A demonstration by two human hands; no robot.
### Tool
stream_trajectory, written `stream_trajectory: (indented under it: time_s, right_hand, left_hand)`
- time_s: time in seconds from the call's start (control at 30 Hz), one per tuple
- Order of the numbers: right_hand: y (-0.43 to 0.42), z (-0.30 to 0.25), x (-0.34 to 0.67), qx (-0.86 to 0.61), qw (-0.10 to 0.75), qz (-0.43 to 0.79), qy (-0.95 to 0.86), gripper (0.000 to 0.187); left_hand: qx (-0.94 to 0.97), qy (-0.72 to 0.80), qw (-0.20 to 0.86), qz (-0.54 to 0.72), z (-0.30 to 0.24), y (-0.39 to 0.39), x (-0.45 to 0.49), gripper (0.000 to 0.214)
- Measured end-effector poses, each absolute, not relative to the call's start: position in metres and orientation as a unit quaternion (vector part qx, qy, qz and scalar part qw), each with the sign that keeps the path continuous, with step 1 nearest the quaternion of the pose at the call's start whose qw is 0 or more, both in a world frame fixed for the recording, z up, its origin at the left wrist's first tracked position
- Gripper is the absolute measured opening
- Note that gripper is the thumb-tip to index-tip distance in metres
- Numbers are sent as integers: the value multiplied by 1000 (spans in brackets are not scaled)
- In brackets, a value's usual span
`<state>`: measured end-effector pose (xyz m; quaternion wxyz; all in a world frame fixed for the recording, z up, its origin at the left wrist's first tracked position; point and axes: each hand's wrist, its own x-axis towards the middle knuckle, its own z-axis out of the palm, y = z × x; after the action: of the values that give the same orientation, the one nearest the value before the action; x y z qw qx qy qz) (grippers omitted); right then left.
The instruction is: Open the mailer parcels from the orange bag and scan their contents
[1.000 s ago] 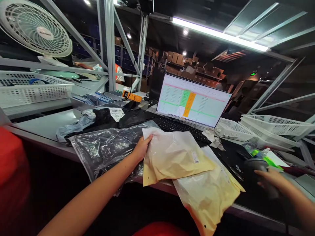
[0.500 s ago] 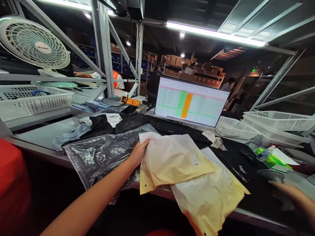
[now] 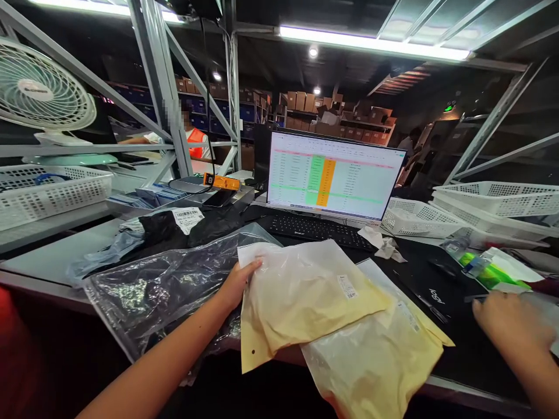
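My left hand [image 3: 236,284] is closed on the left edge of a pale yellow garment packet [image 3: 305,297] with a small white barcode label. That packet lies partly over a second yellow packet [image 3: 379,355], which hangs over the front edge of the desk. My right hand [image 3: 510,320] hovers low over the black desk mat [image 3: 419,279] at the far right, back of the hand toward me. Its fingers are hidden, and a thin dark object [image 3: 478,298] lies just beside it.
A lit monitor [image 3: 334,177] and black keyboard [image 3: 318,230] stand behind the packets. A clear bag of dark clothing [image 3: 161,285] and a labelled black bag [image 3: 183,224] lie left. White baskets [image 3: 493,203], a green bottle [image 3: 480,270], crumpled tissue [image 3: 384,247] and a fan [image 3: 39,93] surround them.
My right hand held a grey scanner a second ago, then left it on the mat and shifted toward the right edge. My left hand has kept hold of the yellow packet.
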<state>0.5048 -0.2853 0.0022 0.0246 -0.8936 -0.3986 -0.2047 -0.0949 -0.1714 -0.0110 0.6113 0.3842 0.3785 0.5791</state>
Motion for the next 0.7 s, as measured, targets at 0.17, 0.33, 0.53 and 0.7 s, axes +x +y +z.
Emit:
stream_trajectory:
  time_s: [0.17, 0.33, 0.53, 0.7]
  right_hand:
    - [-258, -2, 467, -840, -4, -237, -488, 40]
    - [-236, -39, 500, -803, 74, -260, -531, 38]
    - [-233, -61, 517, -769, 197, -247, -556, 38]
    - [-235, -56, 502, -774, 232, -193, -557, 42]
  left_hand:
    - [387, 395, 604, 573, -11, -172, -96, 54]
    - [387, 402, 602, 571, -11, -171, -96, 52]
    - [390, 408, 601, 565, -14, -169, -98, 57]
    - [404, 408, 600, 557, -19, -167, -101, 58]
